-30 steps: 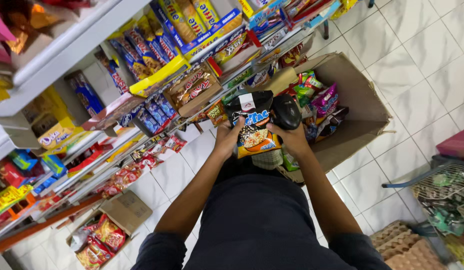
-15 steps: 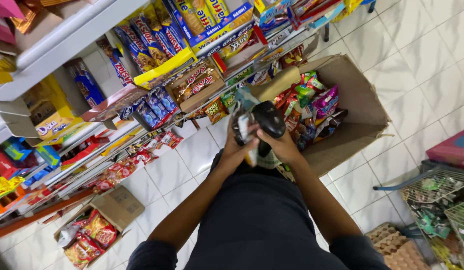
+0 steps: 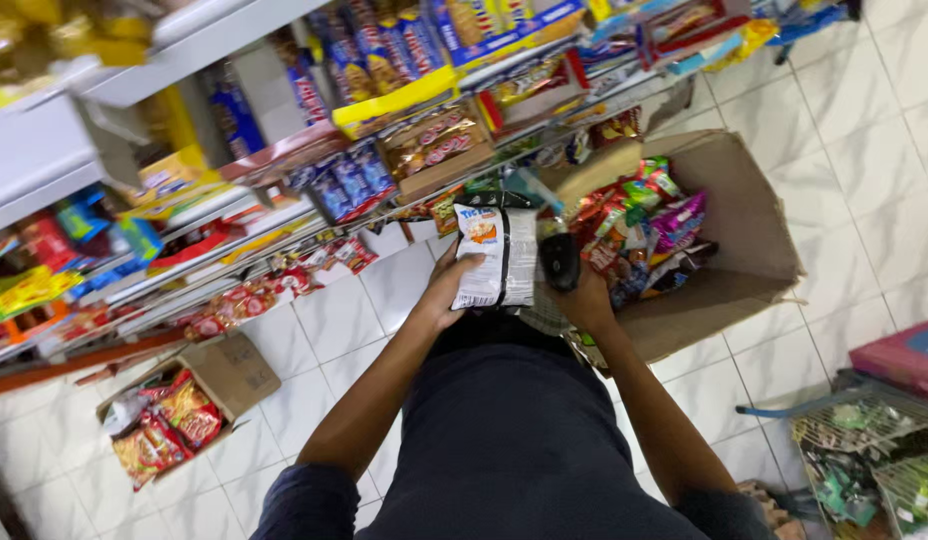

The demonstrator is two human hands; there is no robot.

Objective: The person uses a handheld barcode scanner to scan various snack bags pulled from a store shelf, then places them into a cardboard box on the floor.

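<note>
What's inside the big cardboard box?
The box holds a loose pile of bright snack packets, red, green and purple, heaped toward its left side. The right hand and scanner cover the pile's near edge; the box bottom under the packets is hidden.

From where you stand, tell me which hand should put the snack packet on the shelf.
Left, probably. The left hand already grips the white snack packet and is nearer the shelves; the right hand holds a black handheld device.
</note>
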